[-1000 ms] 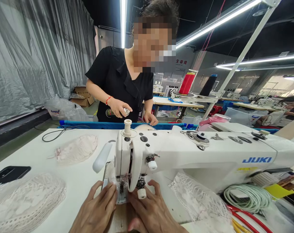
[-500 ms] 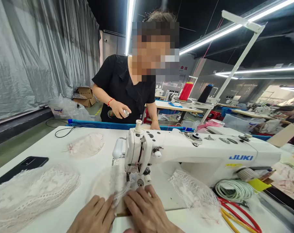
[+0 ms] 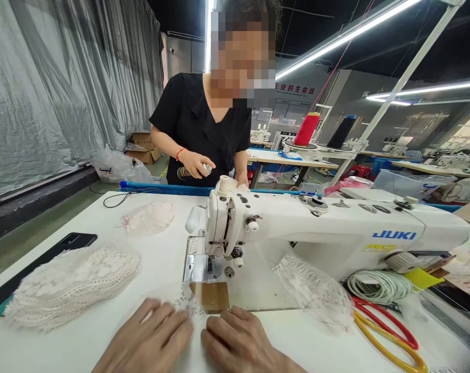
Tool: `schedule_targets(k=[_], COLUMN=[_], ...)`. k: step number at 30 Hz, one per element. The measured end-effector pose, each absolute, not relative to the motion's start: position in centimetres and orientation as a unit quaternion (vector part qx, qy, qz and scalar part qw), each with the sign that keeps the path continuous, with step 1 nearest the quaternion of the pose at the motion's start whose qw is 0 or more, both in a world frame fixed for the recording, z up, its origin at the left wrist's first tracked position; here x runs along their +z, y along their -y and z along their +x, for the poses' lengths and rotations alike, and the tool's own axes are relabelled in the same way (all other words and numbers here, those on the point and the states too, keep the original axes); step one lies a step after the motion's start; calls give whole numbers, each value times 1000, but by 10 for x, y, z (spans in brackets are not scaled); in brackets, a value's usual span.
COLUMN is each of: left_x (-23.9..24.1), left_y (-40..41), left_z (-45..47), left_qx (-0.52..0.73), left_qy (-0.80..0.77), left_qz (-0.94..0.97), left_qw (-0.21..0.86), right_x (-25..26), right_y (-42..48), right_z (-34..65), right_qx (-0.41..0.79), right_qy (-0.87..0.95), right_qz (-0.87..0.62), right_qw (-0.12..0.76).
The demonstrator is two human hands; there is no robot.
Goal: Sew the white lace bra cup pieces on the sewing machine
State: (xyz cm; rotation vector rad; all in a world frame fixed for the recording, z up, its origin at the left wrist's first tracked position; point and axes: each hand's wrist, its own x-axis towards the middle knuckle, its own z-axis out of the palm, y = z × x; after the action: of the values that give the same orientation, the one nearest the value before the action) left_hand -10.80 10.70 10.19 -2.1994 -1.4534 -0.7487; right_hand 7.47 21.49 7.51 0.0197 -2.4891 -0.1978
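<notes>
My left hand point(image 3: 149, 339) lies flat, fingers spread, on a small piece of white lace point(image 3: 180, 303) at the near edge of the white table point(image 3: 103, 217). My right hand point(image 3: 238, 339) rests beside it, fingers curled down onto the tabletop just below a brown cardboard patch point(image 3: 211, 296). Both hands sit a little in front of the needle plate point(image 3: 198, 267) of the white JUKI sewing machine point(image 3: 316, 228). Nothing lies under the needle.
A stack of white lace pieces point(image 3: 74, 285) and a black phone point(image 3: 72, 241) lie at left; another lace bundle point(image 3: 149, 217) further back. Lace in clear wrap point(image 3: 316, 290), coiled cord point(image 3: 375, 285) and red and yellow loops point(image 3: 390, 331) lie at right. A person in black point(image 3: 204, 129) stands opposite holding a spray can point(image 3: 194, 171).
Both my hands have drawn back from the presser foot toward the table's near edge, pulling the lace out from under the needle. The view has moved back from the machine.
</notes>
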Motion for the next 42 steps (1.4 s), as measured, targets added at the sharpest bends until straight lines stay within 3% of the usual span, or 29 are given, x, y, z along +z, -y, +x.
schedule_targets(k=[2,4,7,12,18,24,42], left_x=[119,125,119,111,99,98,79], left_y=[-132,-151,-164,-161,-162,-163,-164], left_z=[-101,-102,-117,-138,-121,-135,-128], left_qx=[-287,-229,-186,-195,-214,-216,-248], left_qy=[491,487,525,580,492,564,619], left_qz=[-821,-840,-819,-776,-830,-774,-737], left_qw=[53,-70,-135,-154,-154,-188,-109], right_x=[76,76,76,76,75,78,70], right_y=[-216,-218,-222,-226,-226,-226,-232], right_z=[75,75,77,75,79,84,79], right_qx=[-82,-89,-87,-54,5,13,48], right_qy=[936,926,927,937,931,950,957], right_qz=[20,29,21,14,28,17,-20], right_qw=[343,366,364,345,365,311,284])
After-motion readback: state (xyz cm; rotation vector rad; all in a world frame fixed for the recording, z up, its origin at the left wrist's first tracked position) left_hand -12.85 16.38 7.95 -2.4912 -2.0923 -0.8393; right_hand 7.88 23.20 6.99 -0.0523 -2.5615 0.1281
